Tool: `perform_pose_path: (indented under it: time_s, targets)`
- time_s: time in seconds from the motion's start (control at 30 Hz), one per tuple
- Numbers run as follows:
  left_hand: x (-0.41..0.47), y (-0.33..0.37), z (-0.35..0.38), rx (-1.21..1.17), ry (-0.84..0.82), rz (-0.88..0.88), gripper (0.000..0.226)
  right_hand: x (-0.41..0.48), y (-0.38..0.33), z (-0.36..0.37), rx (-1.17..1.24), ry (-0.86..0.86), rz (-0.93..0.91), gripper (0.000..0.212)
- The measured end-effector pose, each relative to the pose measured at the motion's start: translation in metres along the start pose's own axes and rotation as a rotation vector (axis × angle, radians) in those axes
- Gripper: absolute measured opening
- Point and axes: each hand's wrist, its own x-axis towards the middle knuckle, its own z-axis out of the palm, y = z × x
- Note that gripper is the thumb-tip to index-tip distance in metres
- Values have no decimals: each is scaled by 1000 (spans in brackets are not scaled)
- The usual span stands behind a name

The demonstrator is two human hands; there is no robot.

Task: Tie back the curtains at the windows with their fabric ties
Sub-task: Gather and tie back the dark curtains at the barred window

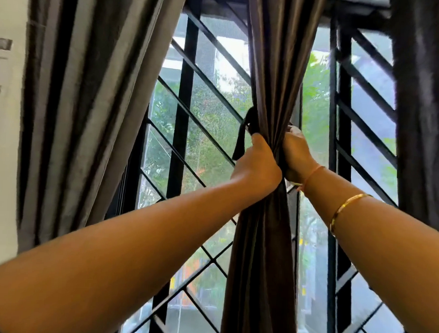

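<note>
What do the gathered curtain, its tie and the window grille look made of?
Gathered curtain: woven fabric, satin-like sheen, shown by soft folds with highlights. Tie: dark fabric strip, duller, hanging limp. Window grille: probably black-painted metal, judging by thin, straight rigid bars.

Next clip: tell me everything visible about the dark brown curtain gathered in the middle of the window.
The dark brown fabric curtain hangs in long vertical folds with a slight sheen, bunched into a narrow waist at mid-height and flaring again below, past the bottom edge. The left hand grips the waist from the left, the right hand from the right. A dark fabric tie strip loops at its left side, one end dangling. Behind it stands the black metal window grille.
</note>
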Motion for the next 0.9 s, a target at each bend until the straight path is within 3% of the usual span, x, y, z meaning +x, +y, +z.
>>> perform_pose_path:
  time_s: [0.07,0.23,0.47,0.6,0.77,0.83,0.9]
  targets:
    - [2,-5,-2,-34,-25,32,49,2,3,1,85,-55,25,25]
    - [8,-15,-4,-129,-68,108,66,14,1,-2,241,-274,107,35]
    - [20,-26,-1,-171,-108,204,64,30,-7,-8,198,-457,59,57]
    - [27,-27,2,-48,-59,242,62,32,-10,-19,104,-501,5,54]
    - [43,-26,-6,239,2,233,90,40,-17,-29,86,-543,37,43]
    - [51,-26,-9,307,-39,239,94,45,-21,-31,46,-544,57,37]
    - [57,-23,-13,321,-120,204,89,49,-21,-32,28,-556,94,46]
